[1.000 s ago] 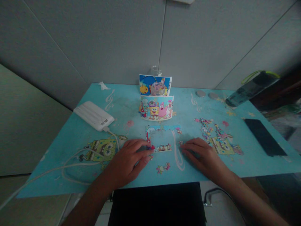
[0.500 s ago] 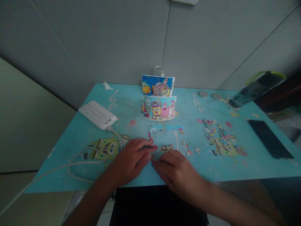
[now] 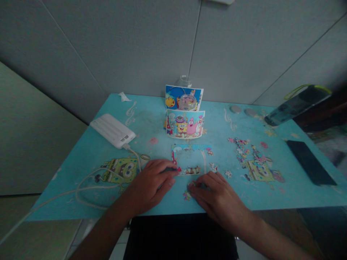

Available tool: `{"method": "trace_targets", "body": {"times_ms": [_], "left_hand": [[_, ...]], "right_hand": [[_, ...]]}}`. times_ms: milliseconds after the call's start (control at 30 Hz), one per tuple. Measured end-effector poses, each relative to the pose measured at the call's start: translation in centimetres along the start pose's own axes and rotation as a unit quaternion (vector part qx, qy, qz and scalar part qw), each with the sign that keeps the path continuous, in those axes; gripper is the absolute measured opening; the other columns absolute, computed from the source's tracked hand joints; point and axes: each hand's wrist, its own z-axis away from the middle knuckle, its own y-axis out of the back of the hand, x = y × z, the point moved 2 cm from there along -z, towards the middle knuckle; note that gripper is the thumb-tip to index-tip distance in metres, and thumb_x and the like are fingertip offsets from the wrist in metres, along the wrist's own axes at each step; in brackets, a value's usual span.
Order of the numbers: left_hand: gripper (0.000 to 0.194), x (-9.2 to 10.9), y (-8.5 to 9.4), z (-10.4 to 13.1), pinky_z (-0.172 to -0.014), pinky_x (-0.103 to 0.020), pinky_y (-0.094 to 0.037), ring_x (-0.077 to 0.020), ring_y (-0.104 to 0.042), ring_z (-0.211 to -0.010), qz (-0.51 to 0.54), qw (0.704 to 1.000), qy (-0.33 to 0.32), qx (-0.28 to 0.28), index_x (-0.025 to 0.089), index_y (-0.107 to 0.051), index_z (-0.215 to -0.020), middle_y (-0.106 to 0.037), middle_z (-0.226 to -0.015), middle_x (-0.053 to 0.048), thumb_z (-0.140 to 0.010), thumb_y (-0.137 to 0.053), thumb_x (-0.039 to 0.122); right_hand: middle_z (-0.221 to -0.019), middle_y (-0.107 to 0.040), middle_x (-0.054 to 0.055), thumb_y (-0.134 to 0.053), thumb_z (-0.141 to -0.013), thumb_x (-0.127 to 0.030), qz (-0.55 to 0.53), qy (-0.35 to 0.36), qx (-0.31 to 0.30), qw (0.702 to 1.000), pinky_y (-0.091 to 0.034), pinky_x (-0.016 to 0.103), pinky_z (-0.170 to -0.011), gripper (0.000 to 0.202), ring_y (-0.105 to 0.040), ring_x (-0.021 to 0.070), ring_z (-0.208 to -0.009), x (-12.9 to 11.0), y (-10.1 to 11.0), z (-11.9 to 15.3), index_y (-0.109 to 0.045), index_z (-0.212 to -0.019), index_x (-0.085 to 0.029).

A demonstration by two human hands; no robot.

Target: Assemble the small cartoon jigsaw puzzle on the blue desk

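Observation:
A partly joined jigsaw puzzle frame (image 3: 191, 147) lies flat on the table, with edge pieces along its top, left side and bottom. My left hand (image 3: 153, 182) rests at its lower left corner, fingers stretched out and fingertips touching the bottom edge pieces (image 3: 189, 170). Just below the frame, my right hand (image 3: 214, 191) has thumb and forefinger pinched on a small puzzle piece, mostly hidden by the fingers. Beside those fingertips lies a colourful puzzle piece (image 3: 186, 195). A few loose pieces (image 3: 228, 174) sit right of the frame.
Behind the frame stand two cartoon picture cards (image 3: 185, 124) and a clear round container (image 3: 187, 103). A power bank (image 3: 112, 130) with a white cable (image 3: 81, 188) is at left. At right are a pile of puzzle pieces (image 3: 241, 150), a phone (image 3: 311, 162) and a bottle (image 3: 296, 104).
My right hand has moved right, away from the left fingertips, uncovering the bottom edge pieces and a loose piece below them. My left hand has stayed almost in place.

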Motion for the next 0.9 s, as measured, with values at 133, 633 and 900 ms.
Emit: {"method": "trace_targets", "body": {"times_ms": [133, 633, 900], "left_hand": [[0.032, 0.0, 0.0, 0.0, -0.11, -0.045, -0.039, -0.0232, -0.052, -0.128, 0.002, 1.0, -0.003, 0.0, 0.028, -0.064, -0.131, -0.062, -0.135, -0.004, -0.103, -0.048, 0.025], [0.032, -0.1, -0.1, 0.1, -0.11, -0.046, -0.039, -0.0235, -0.053, -0.127, -0.004, 1.0, 0.0, 0.003, 0.028, -0.064, -0.131, -0.062, -0.134, -0.004, -0.103, -0.049, 0.025], [0.032, -0.1, -0.2, 0.0, -0.11, -0.046, -0.041, -0.0238, -0.054, -0.127, -0.005, 1.0, -0.001, 0.006, 0.029, -0.066, -0.13, -0.063, -0.133, -0.004, -0.102, -0.049, 0.026]], "right_hand": [[-0.104, -0.068, 0.006, -0.056, -0.103, -0.027, -0.005, -0.02, 0.009, 1.0, -0.044, 0.042, -0.087, 0.02, -0.06, 0.0235, -0.096, 1.6, 0.7, 1.1, -0.073, -0.114, -0.027], [-0.104, -0.068, 0.006, -0.057, -0.102, -0.024, -0.047, -0.042, 0.046, 0.997, -0.046, 0.042, -0.089, 0.021, -0.059, 0.0225, -0.094, 2.3, 0.6, 2.8, -0.072, -0.117, -0.026], [-0.104, -0.069, 0.004, -0.065, -0.098, -0.038, -0.048, -0.044, 0.011, 0.998, -0.046, 0.043, -0.09, 0.021, -0.059, 0.0252, -0.098, -1.3, -2.0, 0.6, -0.071, -0.115, -0.027]]}}
